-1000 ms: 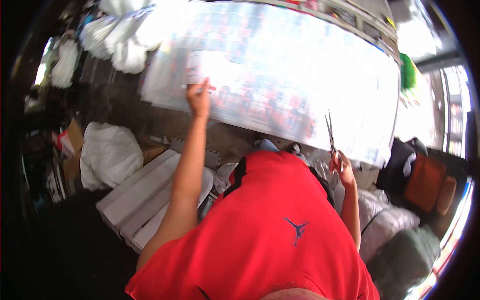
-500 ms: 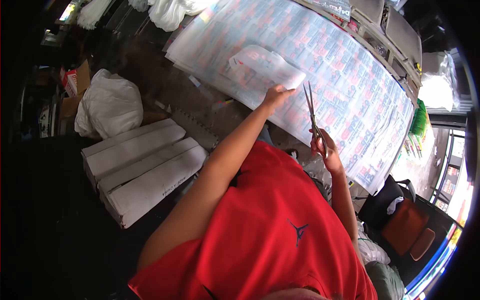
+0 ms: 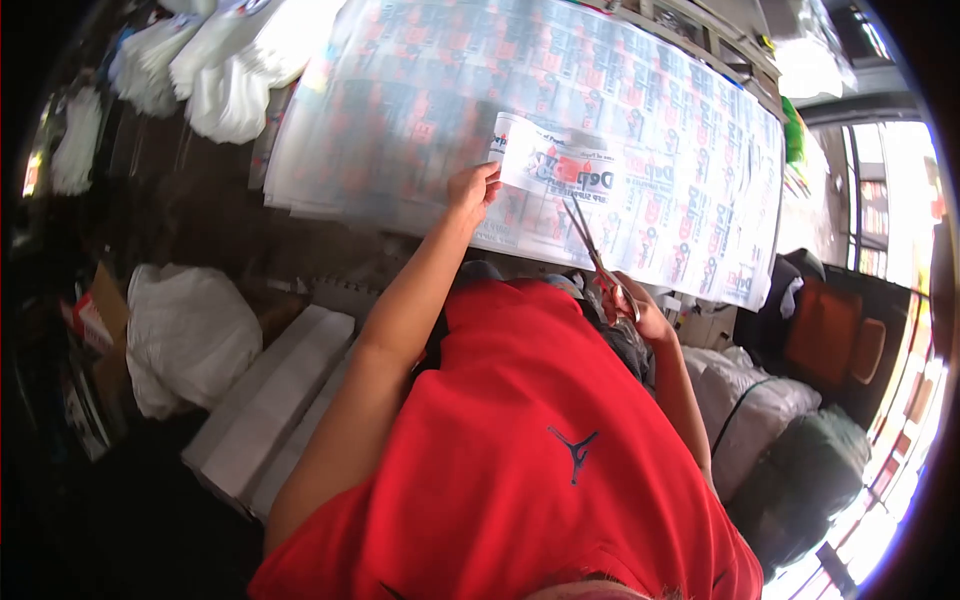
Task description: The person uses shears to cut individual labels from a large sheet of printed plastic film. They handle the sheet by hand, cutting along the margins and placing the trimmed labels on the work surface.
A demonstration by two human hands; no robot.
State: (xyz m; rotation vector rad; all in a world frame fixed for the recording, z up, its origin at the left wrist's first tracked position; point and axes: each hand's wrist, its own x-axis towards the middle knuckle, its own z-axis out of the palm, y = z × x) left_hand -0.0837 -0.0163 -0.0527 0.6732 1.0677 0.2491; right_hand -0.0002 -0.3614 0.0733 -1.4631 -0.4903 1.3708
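Observation:
My left hand (image 3: 474,190) is closed on the left end of a printed white strip (image 3: 543,172), which looks like thin plastic or paper. Red and black lettering shows on the strip, and it lies flat-looking over a large printed sheet (image 3: 400,130). That sheet covers the table and carries rows of the same lettering. In my right hand (image 3: 645,312) is a pair of metal scissors (image 3: 592,245), its fingers around the handles. The blades point up and away from me, slightly apart, with their tips close to the strip's lower right side.
White bundles (image 3: 225,65) hang at the upper left. A stuffed white bag (image 3: 190,335) and long white boxes (image 3: 275,390) stand on the left. On the right are wrapped sacks (image 3: 750,400), a dark green bundle (image 3: 810,480) and an orange-brown chair back (image 3: 822,322).
The strip, curled before, is now spread out with its lettering showing. My left hand has moved left along with it. The scissors have come lower and nearer my body, and the view has shifted.

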